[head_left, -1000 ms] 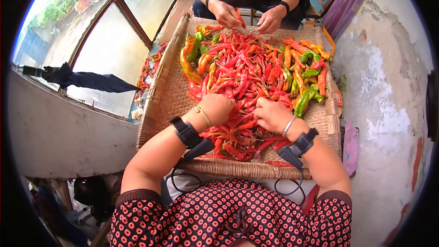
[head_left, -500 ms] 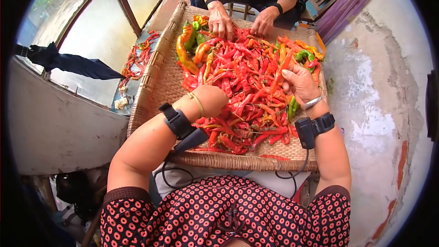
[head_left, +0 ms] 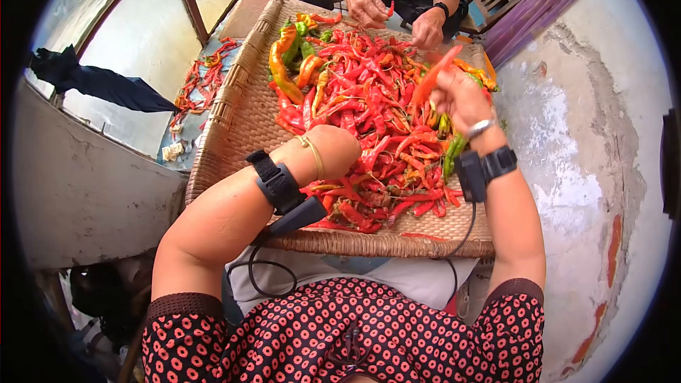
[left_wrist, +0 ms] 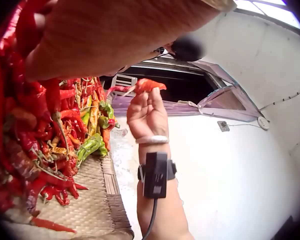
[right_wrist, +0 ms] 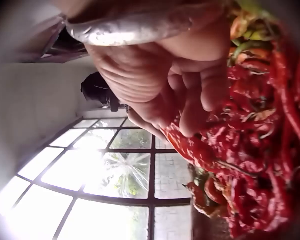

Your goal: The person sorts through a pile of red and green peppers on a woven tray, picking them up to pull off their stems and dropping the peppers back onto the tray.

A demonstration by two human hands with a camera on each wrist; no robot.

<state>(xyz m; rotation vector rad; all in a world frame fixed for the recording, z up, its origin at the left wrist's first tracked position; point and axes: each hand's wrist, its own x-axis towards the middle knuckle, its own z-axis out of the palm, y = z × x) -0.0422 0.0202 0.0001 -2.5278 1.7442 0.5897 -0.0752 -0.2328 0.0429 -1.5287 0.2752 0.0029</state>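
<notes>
My right hand [head_left: 460, 96] is raised over the right side of the pile and pinches a long orange-red chili pepper [head_left: 434, 78] between thumb and fingers. The right wrist view shows that pepper's stem [right_wrist: 235, 167] pointing toward the pile. My left hand [head_left: 333, 152] is low over the left middle of the red chili peppers [head_left: 376, 110], its back toward the head camera and its fingers hidden. Red peppers lie right at its fingers in the left wrist view; I cannot tell whether it grips one. The peppers cover a woven tray [head_left: 234, 120].
Across the tray another person's hands [head_left: 365, 3] hold a small red pepper. Yellow and green peppers [head_left: 284, 71] lie at the tray's far left, with green ones [head_left: 454, 152] at right. More red peppers [head_left: 206, 74] lie on the sill, near a dark folded umbrella [head_left: 106, 85].
My right hand has lifted from the pile with a chili pepper and swung outward to the right. The left hand has stayed over the pile. The other person's hands have risen with a pepper.
</notes>
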